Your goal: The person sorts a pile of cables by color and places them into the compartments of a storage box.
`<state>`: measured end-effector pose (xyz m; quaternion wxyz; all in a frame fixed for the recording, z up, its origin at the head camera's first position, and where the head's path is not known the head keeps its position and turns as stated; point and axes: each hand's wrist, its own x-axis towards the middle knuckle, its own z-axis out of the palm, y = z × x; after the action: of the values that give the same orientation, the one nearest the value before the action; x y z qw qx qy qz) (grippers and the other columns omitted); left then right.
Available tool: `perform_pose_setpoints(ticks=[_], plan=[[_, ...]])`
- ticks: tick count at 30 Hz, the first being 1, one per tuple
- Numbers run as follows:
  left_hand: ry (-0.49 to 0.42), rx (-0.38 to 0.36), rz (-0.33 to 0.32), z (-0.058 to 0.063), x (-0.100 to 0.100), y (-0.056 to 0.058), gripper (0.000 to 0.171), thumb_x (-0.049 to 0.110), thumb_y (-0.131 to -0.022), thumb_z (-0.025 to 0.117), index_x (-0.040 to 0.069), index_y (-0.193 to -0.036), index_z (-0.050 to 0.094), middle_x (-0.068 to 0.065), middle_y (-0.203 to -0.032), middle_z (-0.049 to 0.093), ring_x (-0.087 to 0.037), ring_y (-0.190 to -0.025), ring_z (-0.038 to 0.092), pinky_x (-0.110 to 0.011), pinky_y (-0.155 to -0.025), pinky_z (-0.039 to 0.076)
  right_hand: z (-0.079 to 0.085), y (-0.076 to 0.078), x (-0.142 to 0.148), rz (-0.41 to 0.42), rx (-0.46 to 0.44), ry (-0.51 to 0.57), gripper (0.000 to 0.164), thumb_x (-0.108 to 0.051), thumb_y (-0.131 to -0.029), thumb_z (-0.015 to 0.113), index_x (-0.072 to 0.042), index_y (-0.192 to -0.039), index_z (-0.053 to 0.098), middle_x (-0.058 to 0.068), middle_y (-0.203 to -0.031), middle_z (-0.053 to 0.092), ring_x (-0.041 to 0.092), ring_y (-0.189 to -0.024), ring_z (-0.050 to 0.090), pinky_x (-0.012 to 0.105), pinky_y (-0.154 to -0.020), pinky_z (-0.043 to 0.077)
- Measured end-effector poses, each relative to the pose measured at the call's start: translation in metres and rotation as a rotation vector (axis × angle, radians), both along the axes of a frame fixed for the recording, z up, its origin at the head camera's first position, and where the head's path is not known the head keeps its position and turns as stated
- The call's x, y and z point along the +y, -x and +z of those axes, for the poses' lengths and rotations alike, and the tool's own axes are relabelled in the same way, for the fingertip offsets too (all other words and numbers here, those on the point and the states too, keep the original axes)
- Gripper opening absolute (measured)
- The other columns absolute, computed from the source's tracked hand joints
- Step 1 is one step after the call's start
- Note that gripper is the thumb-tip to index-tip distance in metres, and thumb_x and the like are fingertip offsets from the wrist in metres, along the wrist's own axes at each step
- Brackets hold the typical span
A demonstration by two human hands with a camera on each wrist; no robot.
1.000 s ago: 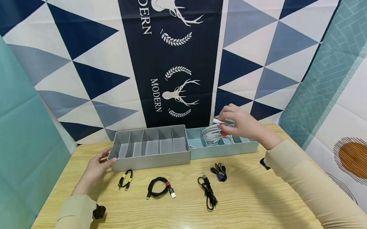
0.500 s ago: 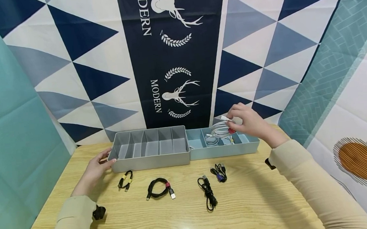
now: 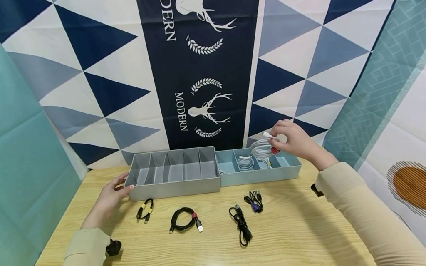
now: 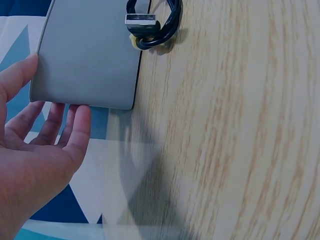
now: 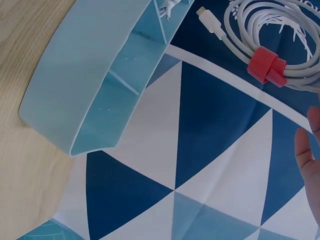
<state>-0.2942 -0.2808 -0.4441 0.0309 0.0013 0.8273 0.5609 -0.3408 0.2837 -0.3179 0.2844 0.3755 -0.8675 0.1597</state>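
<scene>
My right hand [image 3: 290, 138] pinches a coiled white charging cable [image 3: 261, 149] bound with a red strap [image 5: 263, 65], above the light-blue organizer box [image 3: 259, 177]. In the right wrist view the cable's white connector [image 5: 210, 21] points up to the left; only part of the hand shows there. My left hand [image 3: 110, 199] rests its fingertips [image 4: 81, 117] against the left end of the grey organizer box [image 3: 175, 189], the thumb at its front corner. The grey box has several bare compartments. Smaller white cables [image 3: 246, 163] lie in the light-blue box.
Along the table [image 3: 163, 262], in front of the boxes, lie a black cable with yellow ties [image 3: 145, 210], a black coil with a red strap [image 3: 184, 219], a folded black cable [image 3: 241, 226] and one with a purple tie [image 3: 254, 202]. A patterned cloth [image 3: 208, 66] hangs behind.
My right hand has moved right with the white cable coil, uncovering the smaller coil in the light-blue box. The left hand stays at the grey box.
</scene>
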Motion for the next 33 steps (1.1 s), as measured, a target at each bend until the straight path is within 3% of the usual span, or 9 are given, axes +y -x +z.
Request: perform_pose_setpoints(ticks=[15, 33], plan=[[0.016, -0.01, 0.009, 0.001, 0.0, 0.002, 0.069, 0.025, -0.096, 0.056, 0.011, -0.152, 0.017, -0.026, -0.152, 0.017, -0.043, -0.135, 0.028, -0.05, -0.103, 0.039, -0.004, 0.005, 0.018, -0.16, -0.06, 0.048, 0.003, -0.009, -0.084, 0.068, -0.007, -0.085, 0.066, 0.005, -0.087, 0.057, 0.019, -0.079, 0.046, 0.04, -0.067, 0.041], [0.008, -0.011, 0.015, 0.0, 0.0, 0.002, 0.069, 0.023, -0.096, 0.055, 0.011, -0.152, 0.018, -0.026, -0.151, 0.017, -0.043, -0.134, 0.029, -0.051, -0.102, 0.039, -0.025, 0.015, 0.036, -0.299, -0.08, 0.14, 0.008, -0.01, -0.086, 0.065, -0.003, -0.086, 0.068, 0.012, -0.086, 0.057, 0.026, -0.084, 0.047, 0.045, -0.073, 0.039]])
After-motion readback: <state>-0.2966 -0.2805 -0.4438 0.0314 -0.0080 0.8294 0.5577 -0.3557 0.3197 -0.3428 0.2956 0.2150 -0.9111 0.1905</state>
